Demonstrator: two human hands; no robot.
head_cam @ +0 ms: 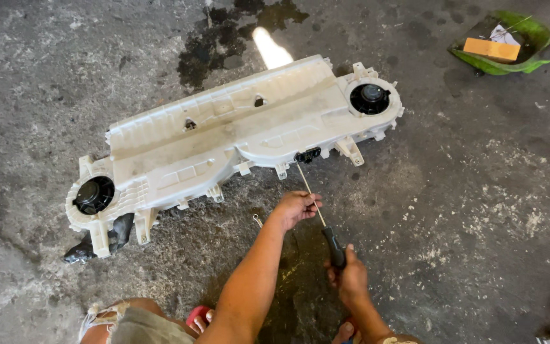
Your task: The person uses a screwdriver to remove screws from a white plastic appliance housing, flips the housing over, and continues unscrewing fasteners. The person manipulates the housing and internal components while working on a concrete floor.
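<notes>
While the right hand gripped the screwdriver by its black handle, the left hand, arm extended, pinched its shaft near the white plastic housing.

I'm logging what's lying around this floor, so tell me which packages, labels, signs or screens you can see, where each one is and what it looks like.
Small box: top right, lying in the green dustpan; flat, rectangular, orange-tan.
Scrap of paper: just behind the box in the same dustpan; crumpled, white with dark marks.
No signs or screens show; no label can be made out on the long white plastic housing.
</notes>
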